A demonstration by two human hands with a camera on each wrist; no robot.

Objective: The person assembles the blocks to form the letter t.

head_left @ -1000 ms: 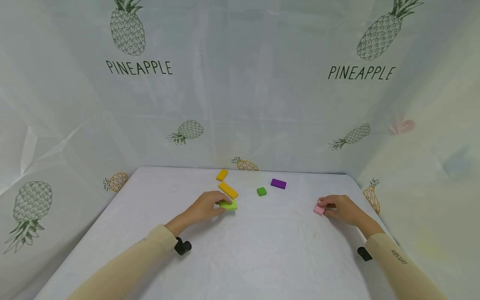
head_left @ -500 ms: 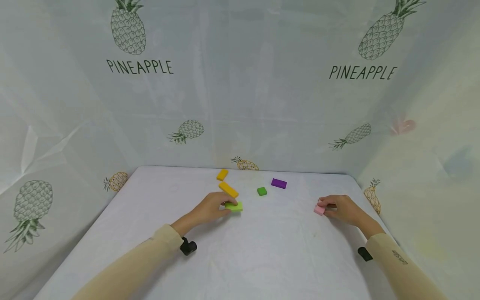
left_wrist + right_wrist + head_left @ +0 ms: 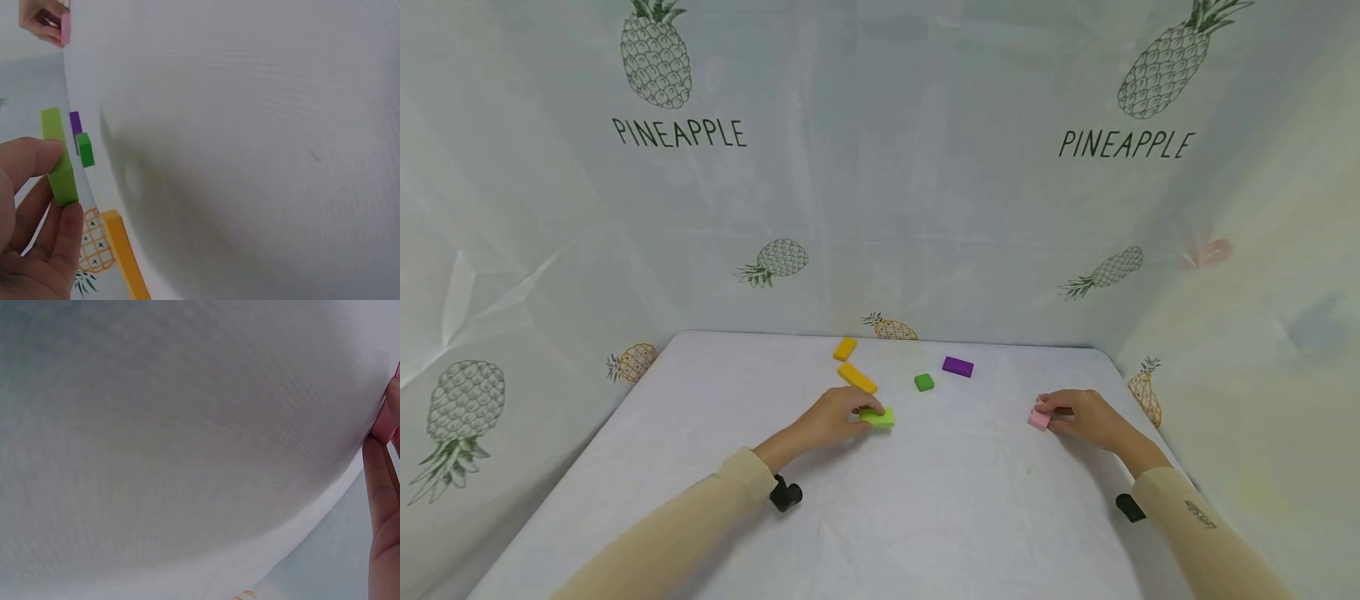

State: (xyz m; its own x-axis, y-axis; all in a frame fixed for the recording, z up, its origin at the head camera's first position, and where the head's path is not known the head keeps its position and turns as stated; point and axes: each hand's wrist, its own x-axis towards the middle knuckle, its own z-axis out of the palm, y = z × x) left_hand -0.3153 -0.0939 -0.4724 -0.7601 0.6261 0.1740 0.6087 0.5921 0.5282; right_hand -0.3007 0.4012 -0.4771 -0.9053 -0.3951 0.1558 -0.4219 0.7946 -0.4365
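White surface [image 3: 955, 500] stood before pineapple-print sheet [image 3: 880, 208] | lime-green block [image 3: 883, 419] seemed just above it; left hand [image 3: 833, 416] pinched its left end, probably leaving the other free | right hand [image 3: 1081, 417] gripped pink block [image 3: 1038, 420], likely steadying it | orange blocks [image 3: 857, 378], green block [image 3: 924, 382], purple block [image 3: 958, 367] lay beyond

Lime block [image 3: 882, 419], pink block [image 3: 1039, 420], green block [image 3: 924, 382], purple block [image 3: 958, 367], yellow-orange blocks [image 3: 857, 377]; pineapple-print backdrop [image 3: 925, 217].

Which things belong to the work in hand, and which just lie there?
In hand:
lime-green rectangular block, in left hand
pink oblong block, in right hand

Apparently just lying:
long orange rectangular block
short orange rectangular block
green squarish block
purple rectangular block
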